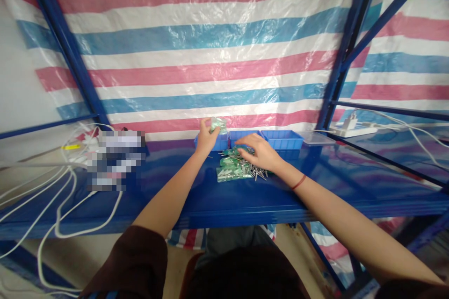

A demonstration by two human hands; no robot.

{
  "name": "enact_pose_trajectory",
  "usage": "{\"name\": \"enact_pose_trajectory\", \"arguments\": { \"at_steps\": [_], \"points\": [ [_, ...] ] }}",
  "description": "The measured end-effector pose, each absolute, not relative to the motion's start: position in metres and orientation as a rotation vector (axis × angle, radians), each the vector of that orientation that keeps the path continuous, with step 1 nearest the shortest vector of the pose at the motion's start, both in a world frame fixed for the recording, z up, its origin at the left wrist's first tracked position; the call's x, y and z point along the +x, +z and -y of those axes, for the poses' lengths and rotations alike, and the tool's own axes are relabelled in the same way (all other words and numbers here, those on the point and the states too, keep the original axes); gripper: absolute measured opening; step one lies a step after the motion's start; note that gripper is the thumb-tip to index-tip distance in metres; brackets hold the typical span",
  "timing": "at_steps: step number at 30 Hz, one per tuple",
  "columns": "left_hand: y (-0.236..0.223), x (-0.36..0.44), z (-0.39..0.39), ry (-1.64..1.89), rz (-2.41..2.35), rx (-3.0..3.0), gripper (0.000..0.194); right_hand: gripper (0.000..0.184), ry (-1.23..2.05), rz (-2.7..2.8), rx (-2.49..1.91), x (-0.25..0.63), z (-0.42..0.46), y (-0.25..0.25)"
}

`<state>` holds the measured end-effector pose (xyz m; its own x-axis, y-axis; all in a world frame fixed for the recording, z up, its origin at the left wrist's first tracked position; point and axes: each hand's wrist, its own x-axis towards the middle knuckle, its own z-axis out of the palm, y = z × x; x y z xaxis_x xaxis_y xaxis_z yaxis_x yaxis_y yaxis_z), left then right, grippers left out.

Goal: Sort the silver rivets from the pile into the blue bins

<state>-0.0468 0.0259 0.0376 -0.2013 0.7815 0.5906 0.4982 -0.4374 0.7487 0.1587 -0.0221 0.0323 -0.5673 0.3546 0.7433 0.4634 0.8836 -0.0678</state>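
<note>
My left hand [206,137] pinches a small clear, greenish plastic bag [219,124] above the leftmost blue bin [222,143]. What the bag contains is too small to make out. My right hand [260,150] hovers, fingers curved and thumb apart, over a heap of thin metal pins, perhaps rivets or screws [258,173]. I see nothing held between its fingers. Beside the loose metal pieces lie several green-tinted plastic bags [231,171], with more pieces among them. Part of the heap is hidden under my right hand.
Two more blue bins, a middle one [242,136] and a right one [283,141], stand along the back of the blue table [224,201]. A clear plastic lid [318,138] and a power strip [358,129] are at right. White cables [72,196] trail over the left side, near a blurred-out area.
</note>
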Motion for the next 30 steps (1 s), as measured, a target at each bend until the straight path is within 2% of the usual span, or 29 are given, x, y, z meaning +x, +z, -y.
{"name": "enact_pose_trajectory", "arguments": {
  "at_steps": [3, 8, 11, 16, 20, 24, 27, 30],
  "points": [
    [0.035, -0.069, -0.031, 1.535, -1.902, 1.833, 0.05, 0.028, -0.131, 2.423, -0.525, 0.154, 0.027, 0.03],
    [0.028, -0.078, -0.032, 1.135, -2.266, 2.005, 0.037, 0.052, -0.136, 2.57, -0.532, 0.145, 0.035, 0.022],
    [0.027, -0.077, -0.031, 1.009, -2.319, 2.068, 0.037, 0.042, -0.131, 2.608, -0.533, 0.142, 0.038, 0.019],
    [0.027, -0.079, -0.032, 1.041, -2.324, 2.039, 0.029, 0.019, -0.2, 2.644, -0.515, 0.138, 0.042, 0.022],
    [0.031, -0.074, -0.033, 1.245, -2.143, 2.126, 0.028, 0.029, -0.248, 2.544, -0.586, 0.136, 0.042, 0.022],
    [0.038, -0.05, -0.022, 1.45, -1.599, 2.283, 0.036, 0.031, -0.033, 2.243, -0.741, 0.141, 0.029, 0.022],
    [0.039, -0.031, -0.008, 1.394, -1.188, 2.236, 0.041, 0.036, 0.134, 2.001, -0.893, 0.15, 0.014, 0.023],
    [0.033, -0.018, 0.001, 1.182, -1.051, 2.266, 0.035, 0.042, 0.323, 1.865, -0.971, 0.157, 0.003, 0.023]
  ]
}}
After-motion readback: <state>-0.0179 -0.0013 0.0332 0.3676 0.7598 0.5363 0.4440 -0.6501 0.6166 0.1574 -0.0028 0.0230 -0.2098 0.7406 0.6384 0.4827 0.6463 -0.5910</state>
